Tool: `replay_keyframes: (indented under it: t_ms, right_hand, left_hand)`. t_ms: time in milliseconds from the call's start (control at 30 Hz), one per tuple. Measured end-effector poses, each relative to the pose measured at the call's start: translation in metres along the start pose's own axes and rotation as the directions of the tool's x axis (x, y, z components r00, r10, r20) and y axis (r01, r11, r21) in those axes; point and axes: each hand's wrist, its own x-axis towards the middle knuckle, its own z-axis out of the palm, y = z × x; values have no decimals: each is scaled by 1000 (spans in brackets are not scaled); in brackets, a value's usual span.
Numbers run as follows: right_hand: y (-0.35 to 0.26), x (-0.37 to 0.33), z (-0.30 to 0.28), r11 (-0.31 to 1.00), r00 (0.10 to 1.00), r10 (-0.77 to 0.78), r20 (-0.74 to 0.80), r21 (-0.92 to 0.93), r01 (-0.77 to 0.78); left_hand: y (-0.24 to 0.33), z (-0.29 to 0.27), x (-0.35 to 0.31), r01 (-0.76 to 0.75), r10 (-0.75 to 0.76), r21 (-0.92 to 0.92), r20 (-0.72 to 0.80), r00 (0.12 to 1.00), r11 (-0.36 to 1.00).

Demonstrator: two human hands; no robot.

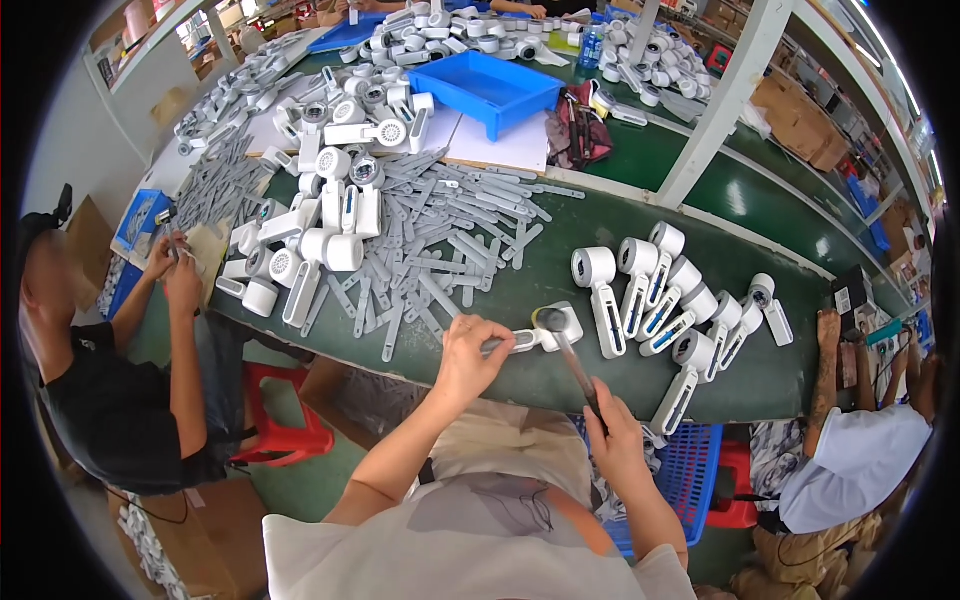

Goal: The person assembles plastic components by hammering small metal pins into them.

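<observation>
My left hand (470, 355) is closed on the handle end of a white handheld fan (524, 341) that lies on the green tabletop near its front edge. Between those fingers shows the tip of a grey strip. My right hand (618, 440) grips the dark handle of a hammer (575, 372), whose rounded head is over the fan's white head. Whether the hammer touches it I cannot tell. Just right of the hammer lie several white fans (606, 300) with slotted handles, some showing blue inside. Left of my hands spreads a heap of flat grey strips (420, 235).
More white fans (340, 200) are piled at the left and far side, near a blue tray (485, 90). A white post (725, 105) rises at the right. A blue basket (690, 470) stands below the table edge. Co-workers sit left (120, 360) and right (850, 460).
</observation>
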Motion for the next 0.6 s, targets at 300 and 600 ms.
replay_keyframes:
  t_ms: [300, 600]
  right_hand:
    - [-16, 8, 0, 988, 986, -155, -65, -22, 154]
    - [-15, -3, 9, 995, 987, -100, 123, -20, 103]
  left_hand:
    - [-1, -24, -3, -128, 135, 212, -23, 991, 969]
    - [-14, -29, -6, -155, 150, 204, 40, 988, 967]
